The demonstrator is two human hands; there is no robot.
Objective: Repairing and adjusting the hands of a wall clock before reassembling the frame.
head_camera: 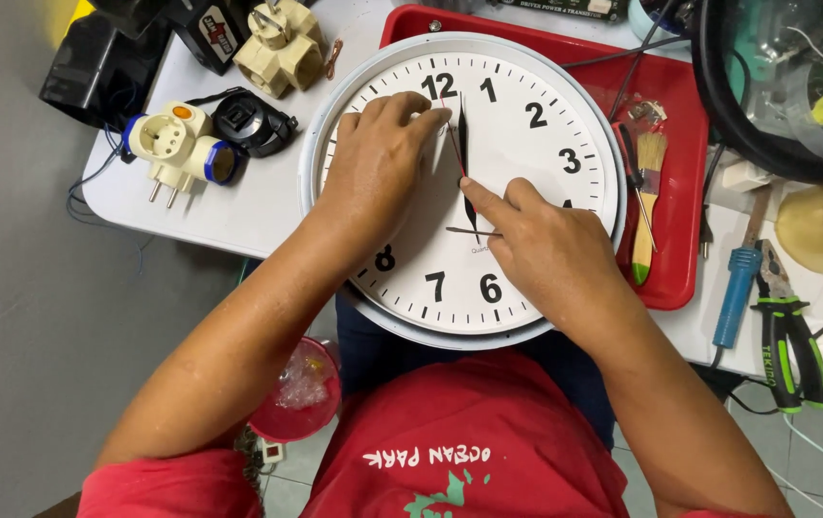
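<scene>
Red shirt (469, 441) fills the bottom of my view, and past it the clock (464, 187) rests face up, propped between my lap and the table (238, 206) edge, partly over the red tray (675, 163). My left hand (373, 168) pinches the thin red second hand (452, 139) near twelve; my right hand (550, 245) presses one fingertip on the black hands (465, 144), other fingers curled. I judge I am setting the hands on the hub; aligning them next needs light, steady pressure. My hands hide the hub and several numerals; the brush (647, 206) and pliers (787, 336) lie beside, and the plug adapters (181, 144) further off.
</scene>
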